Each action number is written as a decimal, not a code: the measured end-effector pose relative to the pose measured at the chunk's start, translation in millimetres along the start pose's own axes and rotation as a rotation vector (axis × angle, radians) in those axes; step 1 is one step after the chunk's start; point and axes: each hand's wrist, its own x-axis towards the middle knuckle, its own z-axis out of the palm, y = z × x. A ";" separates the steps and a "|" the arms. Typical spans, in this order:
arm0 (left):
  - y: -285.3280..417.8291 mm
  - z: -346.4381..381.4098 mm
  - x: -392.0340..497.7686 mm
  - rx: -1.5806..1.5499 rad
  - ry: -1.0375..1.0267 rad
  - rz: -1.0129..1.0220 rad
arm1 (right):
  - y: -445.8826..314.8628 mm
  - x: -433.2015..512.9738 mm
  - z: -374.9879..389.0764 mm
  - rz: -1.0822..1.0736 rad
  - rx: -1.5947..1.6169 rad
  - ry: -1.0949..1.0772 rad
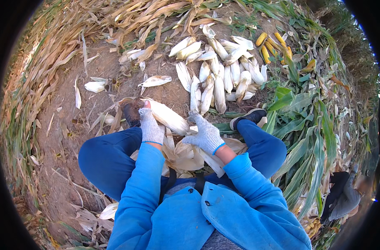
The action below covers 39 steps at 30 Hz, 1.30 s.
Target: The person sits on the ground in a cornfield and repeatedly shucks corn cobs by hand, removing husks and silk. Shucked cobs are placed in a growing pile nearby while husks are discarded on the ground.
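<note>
My left hand [151, 126], in a grey knitted glove with a bare fingertip showing, grips an ear of corn in its pale dry husk [169, 117] by the end near the left shoe. The ear slants down to the right, over my lap. Close to its other end is my gloved right hand [205, 132], thumb and fingers spread, holding nothing that I can see. Loose dry husks [183, 156] lie between my legs beneath both hands. Beyond my right hand rests a pile of corn ears in pale husks [219, 81].
Several bare yellow cobs [265, 54] lie at the upper right. Green corn leaves [311, 150] heap beside my right knee, dry stalks [140, 18] along the far side. A single husk [155, 81] lies on the soil [115, 72]. Another person [343, 193] is at the lower right.
</note>
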 end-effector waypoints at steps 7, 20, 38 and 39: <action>0.2 1.1 -6.1 0.050 -0.213 -0.145 | -5.1 -7.1 42.8 0.371 0.661 -0.471; -25.5 -10.9 -16.7 0.513 -0.151 -0.207 | -6.1 -19.7 42.2 0.057 -0.240 -0.410; -37.7 -0.9 -36.1 1.190 -0.413 -0.086 | 22.5 42.6 -9.0 0.063 0.897 -0.008; -39.1 0.9 -43.0 1.276 -0.451 -0.068 | 12.4 46.3 -10.6 0.166 0.709 0.032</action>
